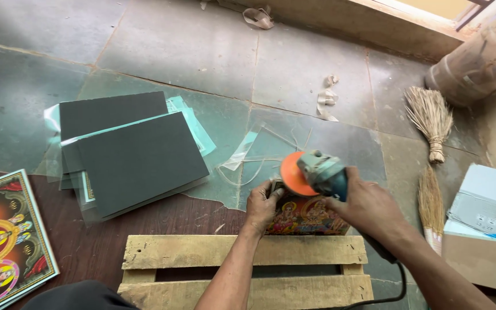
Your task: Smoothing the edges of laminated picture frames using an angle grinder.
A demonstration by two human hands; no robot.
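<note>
Pale blue-white box [492, 201] atop brown carton [477, 258], right edge, on floor.

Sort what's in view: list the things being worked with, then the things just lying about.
In use:
right hand holding the angle grinder
left hand steadying the small picture panel
wooden pallet beneath the panel

Lying about:
stack of dark boards
brooms
cardboard boxes
large colourful print
plastic sheets
</note>
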